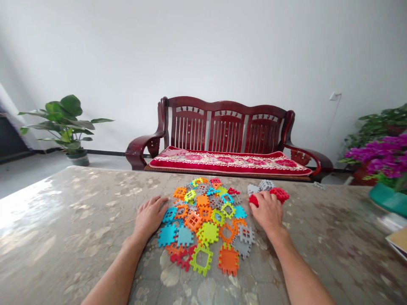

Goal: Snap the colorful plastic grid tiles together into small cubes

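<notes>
Flat on the table beside the left edge of a pile of interlocking plastic tiles rests my left hand (150,217), its fingers stretched out and holding nothing. The tiles are orange, blue, lime, grey and red, some solid, others with window openings; a lime frame tile (201,259) and an orange tile (228,259) lie at the near side. To the right of the pile, my right hand (269,212) closes over red interlocking tiles (280,195), which show on both sides of its fingers. Its palm hides the rest of them. Just beyond it sits a grey block of joined tiles (266,184).
The patterned tabletop (79,237) spreads around the pile. A small grey piece (319,185) lies at the far right. Purple flowers in a teal pot (389,199) and a book-like object (399,241) are on the right. A wooden bench (225,127) stands behind.
</notes>
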The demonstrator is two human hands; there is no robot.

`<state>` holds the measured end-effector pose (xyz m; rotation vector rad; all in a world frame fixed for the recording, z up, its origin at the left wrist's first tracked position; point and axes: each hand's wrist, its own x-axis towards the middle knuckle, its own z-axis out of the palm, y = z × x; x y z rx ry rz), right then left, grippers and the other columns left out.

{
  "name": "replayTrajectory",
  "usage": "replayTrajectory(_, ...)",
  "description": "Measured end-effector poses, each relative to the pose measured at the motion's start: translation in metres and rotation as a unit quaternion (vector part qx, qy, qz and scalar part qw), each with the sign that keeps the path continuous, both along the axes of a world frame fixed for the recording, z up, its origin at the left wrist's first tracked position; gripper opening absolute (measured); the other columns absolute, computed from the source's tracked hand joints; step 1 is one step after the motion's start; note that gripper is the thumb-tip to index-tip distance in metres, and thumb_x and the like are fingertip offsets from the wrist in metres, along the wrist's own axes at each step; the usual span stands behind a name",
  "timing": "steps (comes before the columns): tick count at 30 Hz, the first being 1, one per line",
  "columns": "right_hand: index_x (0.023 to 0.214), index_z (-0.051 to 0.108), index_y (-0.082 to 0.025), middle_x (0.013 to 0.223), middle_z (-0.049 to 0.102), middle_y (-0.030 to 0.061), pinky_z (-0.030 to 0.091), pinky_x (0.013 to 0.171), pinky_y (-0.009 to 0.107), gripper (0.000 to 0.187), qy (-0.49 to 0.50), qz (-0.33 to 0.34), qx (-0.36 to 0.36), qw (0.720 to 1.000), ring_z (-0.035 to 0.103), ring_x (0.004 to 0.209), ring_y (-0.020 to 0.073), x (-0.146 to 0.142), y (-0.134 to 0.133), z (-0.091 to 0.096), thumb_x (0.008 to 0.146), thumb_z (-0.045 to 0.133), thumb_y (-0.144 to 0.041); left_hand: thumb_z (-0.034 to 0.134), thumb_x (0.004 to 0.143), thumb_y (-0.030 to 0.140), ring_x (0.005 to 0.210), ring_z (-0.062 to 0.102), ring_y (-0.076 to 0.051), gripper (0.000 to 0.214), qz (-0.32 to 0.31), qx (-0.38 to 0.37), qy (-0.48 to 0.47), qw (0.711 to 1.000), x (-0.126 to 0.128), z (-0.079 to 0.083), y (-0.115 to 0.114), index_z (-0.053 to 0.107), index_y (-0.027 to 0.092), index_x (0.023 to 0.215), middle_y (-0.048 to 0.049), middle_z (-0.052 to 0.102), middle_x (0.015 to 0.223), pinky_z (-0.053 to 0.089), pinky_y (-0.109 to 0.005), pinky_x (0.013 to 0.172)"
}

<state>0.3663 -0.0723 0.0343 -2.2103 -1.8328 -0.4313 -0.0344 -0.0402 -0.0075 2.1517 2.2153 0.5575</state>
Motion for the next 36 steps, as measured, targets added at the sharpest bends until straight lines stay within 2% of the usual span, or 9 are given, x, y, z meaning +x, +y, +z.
replayTrajectory(3,0.110,0.064,-0.023,0.116,0.058,0.0114,0.036,0.092,0.040,0.026,-0.013,0.060,-0.020,0.998,0.048,0.110,0.0291,-0.015,-0.003,-0.002,0.087,0.051,-0.024,0.037,0.091,0.041,0.123,0.052,-0.025,0.040,-0.002,0.005,0.002,1.000,-0.001,-0.002,0.001,0.064,0.031,0.119,-0.0045,0.058,0.134,0.035,-0.041,0.105)
replayTrajectory(6,0.110,0.064,-0.021,0.109,0.064,0.0122,0.040,0.087,0.039,0.028,-0.028,0.084,-0.064,0.994,0.055,0.104,0.0275,-0.030,-0.004,-0.006,0.092,0.042,-0.021,0.037,0.091,0.042,0.123,0.052,-0.025,0.040,-0.002,0.009,0.002,1.000,-0.003,-0.005,0.002,0.064,0.031,0.120,-0.0042,0.058,0.135,0.035,-0.041,0.105)
replayTrajectory(10,0.113,0.061,-0.018,0.101,0.070,0.0132,0.046,0.077,0.033,0.034,0.009,0.042,-0.135,0.990,0.066,0.092,0.0235,-0.038,-0.003,-0.011,0.095,0.032,-0.018,0.037,0.091,0.043,0.122,0.053,-0.025,0.041,-0.004,0.006,-0.003,1.000,-0.004,-0.006,0.002,0.063,0.031,0.121,-0.0039,0.057,0.135,0.036,-0.041,0.105)
replayTrajectory(13,0.111,0.061,-0.018,0.094,0.072,0.0137,0.048,0.072,0.032,0.036,0.024,0.020,-0.161,0.987,0.070,0.087,0.0239,-0.035,-0.003,-0.012,0.097,0.029,-0.021,0.038,0.090,0.042,0.121,0.054,-0.025,0.040,-0.004,0.009,-0.003,1.000,-0.003,-0.004,0.001,0.064,0.031,0.120,-0.0045,0.058,0.135,0.036,-0.041,0.105)
replayTrajectory(28,0.108,0.064,-0.017,0.096,0.072,0.0167,0.050,0.075,0.035,0.033,0.037,-0.016,-0.155,0.987,0.070,0.090,0.0263,-0.027,0.000,-0.014,0.094,0.034,-0.022,0.037,0.091,0.043,0.123,0.052,-0.026,0.042,-0.007,0.004,-0.002,1.000,-0.004,-0.007,0.003,0.063,0.031,0.121,-0.0046,0.057,0.136,0.036,-0.043,0.105)
replayTrajectory(32,0.118,0.060,-0.023,0.096,0.073,0.0114,0.049,0.073,0.034,0.037,0.047,0.005,-0.130,0.990,0.070,0.090,0.0250,-0.030,-0.001,-0.011,0.095,0.032,-0.027,0.037,0.091,0.042,0.124,0.052,-0.025,0.040,-0.004,0.003,-0.004,1.000,-0.003,-0.005,0.003,0.064,0.031,0.120,-0.0051,0.057,0.135,0.035,-0.042,0.105)
replayTrajectory(36,0.121,0.060,-0.026,0.112,0.070,0.0061,0.047,0.080,0.029,0.037,0.094,0.061,-0.078,0.991,0.065,0.100,0.0201,-0.038,-0.003,-0.010,0.095,0.034,-0.026,0.038,0.091,0.043,0.124,0.051,-0.025,0.040,-0.003,-0.002,-0.010,1.000,-0.003,-0.005,0.003,0.063,0.031,0.121,-0.0051,0.057,0.135,0.034,-0.042,0.106)
